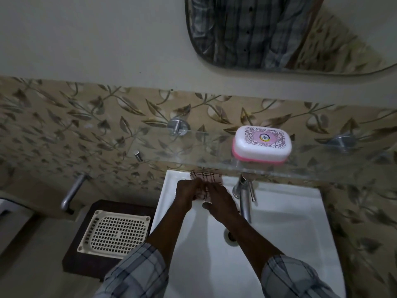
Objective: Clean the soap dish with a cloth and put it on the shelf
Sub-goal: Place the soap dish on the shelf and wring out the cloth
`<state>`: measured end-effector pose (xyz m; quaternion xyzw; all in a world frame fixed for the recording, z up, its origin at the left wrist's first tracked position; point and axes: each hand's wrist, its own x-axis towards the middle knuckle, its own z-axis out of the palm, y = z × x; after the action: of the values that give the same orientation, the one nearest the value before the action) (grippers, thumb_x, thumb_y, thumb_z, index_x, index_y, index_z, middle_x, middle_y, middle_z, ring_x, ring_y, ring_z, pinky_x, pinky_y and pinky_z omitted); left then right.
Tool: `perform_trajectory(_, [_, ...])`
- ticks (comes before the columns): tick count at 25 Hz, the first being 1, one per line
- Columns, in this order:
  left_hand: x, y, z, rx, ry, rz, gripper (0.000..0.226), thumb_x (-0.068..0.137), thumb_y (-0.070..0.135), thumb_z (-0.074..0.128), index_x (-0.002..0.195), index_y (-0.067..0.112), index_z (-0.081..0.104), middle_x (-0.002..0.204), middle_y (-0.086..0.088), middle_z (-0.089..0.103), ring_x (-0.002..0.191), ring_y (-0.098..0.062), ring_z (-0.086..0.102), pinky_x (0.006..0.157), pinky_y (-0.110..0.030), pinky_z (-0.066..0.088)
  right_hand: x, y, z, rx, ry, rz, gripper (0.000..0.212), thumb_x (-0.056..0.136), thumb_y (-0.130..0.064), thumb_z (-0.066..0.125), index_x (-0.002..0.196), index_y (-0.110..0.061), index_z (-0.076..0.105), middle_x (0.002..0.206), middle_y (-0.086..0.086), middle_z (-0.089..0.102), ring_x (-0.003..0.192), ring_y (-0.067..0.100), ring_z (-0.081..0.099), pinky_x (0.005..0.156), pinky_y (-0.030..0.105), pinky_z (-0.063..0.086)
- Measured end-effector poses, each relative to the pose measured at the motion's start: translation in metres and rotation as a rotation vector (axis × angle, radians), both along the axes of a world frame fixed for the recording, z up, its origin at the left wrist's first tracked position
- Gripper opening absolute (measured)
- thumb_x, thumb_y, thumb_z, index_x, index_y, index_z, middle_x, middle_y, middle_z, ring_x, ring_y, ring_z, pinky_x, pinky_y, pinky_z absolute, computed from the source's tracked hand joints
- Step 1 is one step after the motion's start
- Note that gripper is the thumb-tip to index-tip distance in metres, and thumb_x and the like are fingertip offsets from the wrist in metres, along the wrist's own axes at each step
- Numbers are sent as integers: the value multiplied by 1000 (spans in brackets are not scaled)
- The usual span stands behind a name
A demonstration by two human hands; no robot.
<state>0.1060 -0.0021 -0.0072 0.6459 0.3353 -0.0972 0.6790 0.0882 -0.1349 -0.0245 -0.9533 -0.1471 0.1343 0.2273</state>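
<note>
Both hands are bunched on the checked cloth (205, 177) over the back of the sink (283, 214), with left hand (186, 191) and right hand (219, 197) each curled round it. The soap dish (262, 146) sits lidded on the glass shelf (199, 157), up and right of the hands. It looks like light, rigid, slick plastic, so I'd grip the pink base by its long sides, not the lid.
</note>
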Motion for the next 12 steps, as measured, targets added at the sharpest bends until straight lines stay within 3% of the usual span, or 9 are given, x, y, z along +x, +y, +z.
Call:
perform_trajectory(3, [-18,8,14,-337,-125,-54,31,92,16,49,102,1,75,99,-20,75,87,-30,70,77,-36,58,3,2,18,235,-118,-132,30,96,-33,59,123,-23,67,117,3,71,108,24,64,86,31,51])
perform_trajectory(6, [-42,6,22,-247,-295,-151,28,94,19,58,114,7,74,109,-19,75,95,-27,71,83,-34,55,-4,1,40,565,10,-269,21,98,-26,58,102,-15,76,96,10,74,89,26,69,78,36,56])
perform_trajectory(8, [-61,6,26,-149,-347,-178,30,89,33,68,112,15,75,97,-19,76,75,-29,69,64,-34,52,-13,-4,48,810,149,-315,22,96,-24,60,86,-15,77,86,12,74,81,31,71,77,46,60])
perform_trajectory(10, [-84,6,30,-133,-401,-178,31,83,32,76,111,19,75,93,-14,76,66,-26,68,53,-30,50,-25,-10,52,1032,369,-354,22,94,-23,60,89,-13,78,87,14,77,81,32,74,75,45,60])
perform_trajectory(12, [-101,7,34,-147,-399,-140,26,86,19,73,112,17,75,102,-12,78,81,-27,74,64,-32,58,-35,-10,57,1124,559,-427,23,92,-21,58,91,-11,78,92,16,76,81,30,72,72,42,58])
